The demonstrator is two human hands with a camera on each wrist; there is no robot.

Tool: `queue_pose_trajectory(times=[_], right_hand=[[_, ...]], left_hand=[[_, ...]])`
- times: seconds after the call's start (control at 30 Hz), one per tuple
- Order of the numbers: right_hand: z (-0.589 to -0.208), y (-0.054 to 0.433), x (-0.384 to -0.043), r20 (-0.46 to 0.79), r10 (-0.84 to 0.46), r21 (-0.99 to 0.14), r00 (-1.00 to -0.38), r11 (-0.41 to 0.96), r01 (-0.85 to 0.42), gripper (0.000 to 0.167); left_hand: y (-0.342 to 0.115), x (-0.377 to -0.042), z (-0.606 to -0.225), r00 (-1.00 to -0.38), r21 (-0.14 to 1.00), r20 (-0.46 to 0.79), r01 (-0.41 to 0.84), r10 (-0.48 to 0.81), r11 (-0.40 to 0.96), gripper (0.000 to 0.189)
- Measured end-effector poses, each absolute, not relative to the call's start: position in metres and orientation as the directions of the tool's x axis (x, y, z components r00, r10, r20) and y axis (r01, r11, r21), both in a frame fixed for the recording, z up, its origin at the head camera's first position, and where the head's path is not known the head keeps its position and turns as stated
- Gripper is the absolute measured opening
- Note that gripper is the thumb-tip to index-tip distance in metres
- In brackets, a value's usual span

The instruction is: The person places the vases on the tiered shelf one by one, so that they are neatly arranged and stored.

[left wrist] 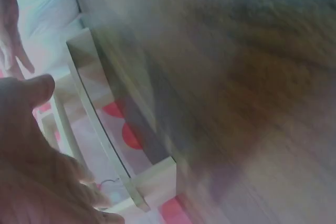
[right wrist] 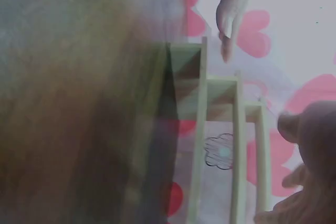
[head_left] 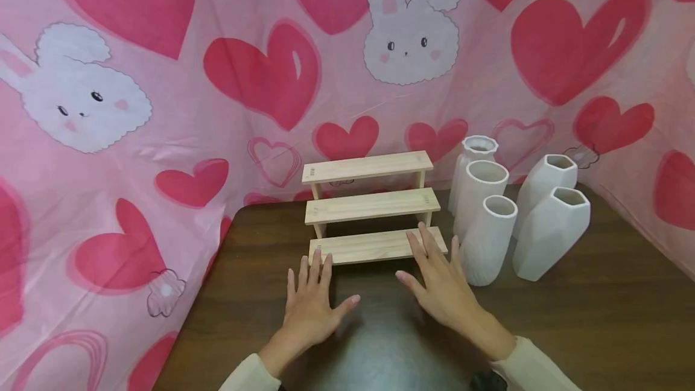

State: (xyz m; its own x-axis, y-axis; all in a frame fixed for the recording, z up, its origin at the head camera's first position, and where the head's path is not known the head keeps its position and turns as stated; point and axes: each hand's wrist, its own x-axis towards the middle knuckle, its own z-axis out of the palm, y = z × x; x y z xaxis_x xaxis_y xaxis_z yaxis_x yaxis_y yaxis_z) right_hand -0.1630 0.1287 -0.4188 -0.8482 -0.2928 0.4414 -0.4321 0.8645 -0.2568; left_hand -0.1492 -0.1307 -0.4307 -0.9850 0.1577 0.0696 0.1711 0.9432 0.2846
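Observation:
A three-tier wooden step shelf (head_left: 374, 246) stands on the dark table, its lowest board nearest me. At that board's left end my left hand (head_left: 311, 312) is spread, palm down, fingers straight and thumb out to the side. My right hand (head_left: 446, 291) is spread likewise at the right end. In the head view, the fingertips of both overlap the lowest board; whether they touch it I cannot tell. Neither hand holds anything. From the left wrist view, the shelf's front board (left wrist: 100, 129) shows beyond the left hand (left wrist: 26, 150). Part of the right hand (right wrist: 315, 156) fills that wrist view's right edge.
Several white vases stand right of the shelf: a front ribbed one (head_left: 488, 246), a cylinder (head_left: 483, 189), a ruffled-rim one (head_left: 461, 168), and two faceted ones (head_left: 551, 234), (head_left: 543, 183). The dark wooden table (head_left: 613, 318) meets a pink cloth (head_left: 336, 89) with hearts and rabbits behind.

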Motion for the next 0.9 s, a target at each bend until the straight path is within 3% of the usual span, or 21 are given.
queue_pose_trajectory(times=[0.23, 0.47, 0.73, 0.83, 0.9], right_hand=[[-0.407, 0.134, -0.167, 0.637, -0.286, -0.228, -0.715, 0.817, -0.53, 0.065], [-0.408, 0.138, -0.168, 0.687, -0.298, -0.218, -0.663, 0.786, -0.579, 0.062], [-0.396, 0.15, -0.17, 0.75, -0.266, -0.254, -0.606, 0.73, -0.635, 0.064], [-0.386, 0.157, -0.17, 0.807, -0.216, -0.233, -0.55, 0.739, -0.633, 0.065], [-0.379, 0.161, -0.171, 0.861, -0.164, -0.205, -0.481, 0.754, -0.624, 0.061]], left_hand=[[-0.144, -0.156, -0.423, -0.99, 0.458, 0.12, 0.124, 0.077, 0.88, 0.089], [-0.15, -0.16, -0.42, -0.986, 0.521, 0.164, 0.111, 0.028, 0.846, 0.08], [-0.163, -0.17, -0.422, -0.993, 0.609, 0.114, 0.066, -0.005, 0.79, 0.073], [-0.168, -0.175, -0.424, -0.996, 0.637, 0.092, 0.048, -0.014, 0.769, 0.071], [-0.172, -0.178, -0.425, -0.997, 0.65, 0.079, 0.033, -0.024, 0.759, 0.07]])
